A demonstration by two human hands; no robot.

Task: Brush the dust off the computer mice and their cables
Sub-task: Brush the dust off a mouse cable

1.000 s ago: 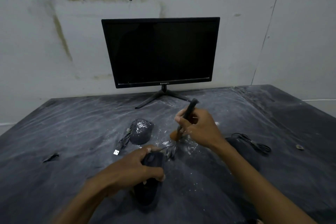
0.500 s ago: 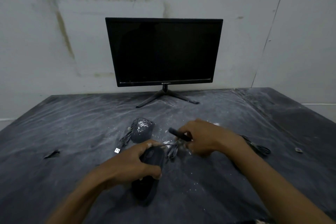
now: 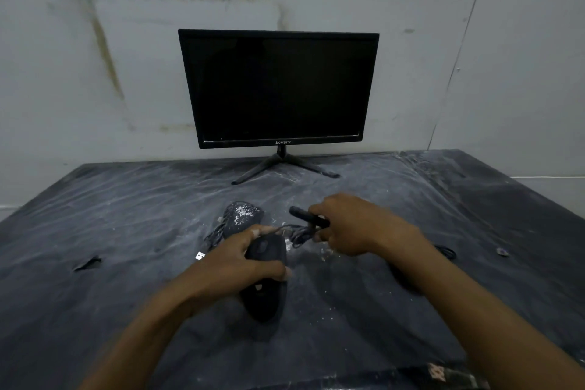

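My left hand (image 3: 243,258) grips a black mouse (image 3: 264,282) near the table's middle, its front pointing away from me. Its bundled cable (image 3: 299,233) lies just beyond it. My right hand (image 3: 354,225) holds a dark brush (image 3: 305,215) with the handle pointing left; the bristles are hidden under the hand at the cable. A second mouse (image 3: 242,215), speckled with white dust, sits farther back with its cable (image 3: 217,233) and USB plug (image 3: 200,255) to the left. A third mouse (image 3: 406,279) is mostly hidden behind my right forearm, its cable (image 3: 444,252) beside it.
A black monitor (image 3: 278,89) on a tripod stand (image 3: 283,166) stands at the back against a stained wall. The dark table cover (image 3: 126,206) is streaked with white dust. A small dark scrap (image 3: 87,263) lies left, a small bit (image 3: 501,252) right.
My right hand has dropped and tilted the brush from upright to nearly flat, handle pointing left, down onto the cable. My left hand has kept hold of the mouse.
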